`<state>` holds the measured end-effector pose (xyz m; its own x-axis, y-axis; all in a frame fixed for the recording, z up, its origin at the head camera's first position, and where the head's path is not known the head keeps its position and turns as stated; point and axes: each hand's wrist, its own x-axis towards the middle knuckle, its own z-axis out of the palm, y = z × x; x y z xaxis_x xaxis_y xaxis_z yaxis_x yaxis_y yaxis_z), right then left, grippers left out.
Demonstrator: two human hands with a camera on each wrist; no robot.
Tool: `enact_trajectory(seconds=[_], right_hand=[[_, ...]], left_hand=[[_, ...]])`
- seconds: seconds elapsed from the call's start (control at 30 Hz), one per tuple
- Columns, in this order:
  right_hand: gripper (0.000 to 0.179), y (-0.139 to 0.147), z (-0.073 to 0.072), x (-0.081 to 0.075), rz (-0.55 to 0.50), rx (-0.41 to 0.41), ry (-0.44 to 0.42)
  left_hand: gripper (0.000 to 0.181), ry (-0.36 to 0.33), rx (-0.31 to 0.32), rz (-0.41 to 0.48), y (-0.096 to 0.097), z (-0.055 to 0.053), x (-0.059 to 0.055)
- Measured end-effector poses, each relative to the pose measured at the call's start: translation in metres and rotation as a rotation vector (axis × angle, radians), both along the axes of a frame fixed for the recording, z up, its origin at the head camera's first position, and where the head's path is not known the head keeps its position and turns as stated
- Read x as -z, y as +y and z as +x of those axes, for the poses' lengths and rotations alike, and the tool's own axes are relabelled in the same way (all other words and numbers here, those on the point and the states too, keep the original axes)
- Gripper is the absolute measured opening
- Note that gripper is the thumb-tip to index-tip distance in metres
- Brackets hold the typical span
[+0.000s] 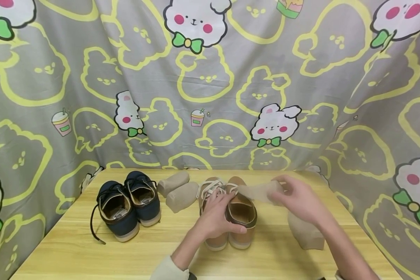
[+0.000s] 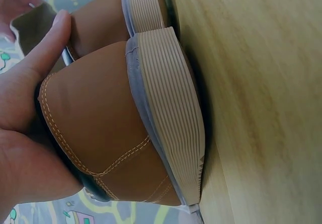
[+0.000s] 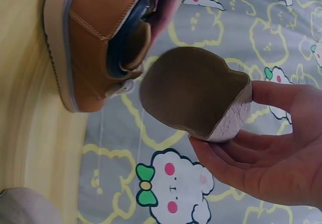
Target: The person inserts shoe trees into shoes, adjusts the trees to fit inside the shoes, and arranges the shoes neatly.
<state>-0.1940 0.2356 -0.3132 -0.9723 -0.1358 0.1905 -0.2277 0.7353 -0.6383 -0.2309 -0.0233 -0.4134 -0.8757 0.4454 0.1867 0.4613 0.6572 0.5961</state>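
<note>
A pair of brown lace-up shoes (image 1: 242, 229) stands side by side on the table, heels towards me. My left hand (image 1: 215, 216) grips the right-hand shoe around its opening, fingers at the tongue and laces, thumb over the heel collar. In the left wrist view the palm lies over the heel of the nearer brown shoe (image 2: 95, 113). My right hand (image 1: 301, 198) holds a hollow beige moulded-pulp shoe insert (image 3: 193, 93) between thumb and fingers, raised to the right of the shoe's opening. Its hollow side shows in the right wrist view.
Navy lace-up shoes (image 1: 117, 210) stand at the left, one lace trailing on the wooden table (image 1: 161, 252). Two beige inserts (image 1: 182, 196) lie between the pairs. Another insert (image 1: 306, 233) lies under my right forearm. A patterned grey curtain (image 1: 210, 132) hangs behind and at both sides.
</note>
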Motion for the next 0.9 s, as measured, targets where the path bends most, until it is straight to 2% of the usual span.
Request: enact_trajectory(seconds=[0.17,0.33,0.9], right_hand=[[0.05,0.002,0.004,-0.005,0.026,-0.048,0.039],[0.047,0.002,0.006,-0.009,0.009,-0.09,0.06],[0.041,0.008,0.006,-0.012,-0.084,-0.253,-0.005]], left_hand=[[0.114,-0.001,0.001,0.003,0.0,0.0,0.0],[0.114,-0.001,-0.005,0.0,0.0,0.0,0.0],[0.114,-0.022,0.005,-0.006,0.0,0.0,-0.002]])
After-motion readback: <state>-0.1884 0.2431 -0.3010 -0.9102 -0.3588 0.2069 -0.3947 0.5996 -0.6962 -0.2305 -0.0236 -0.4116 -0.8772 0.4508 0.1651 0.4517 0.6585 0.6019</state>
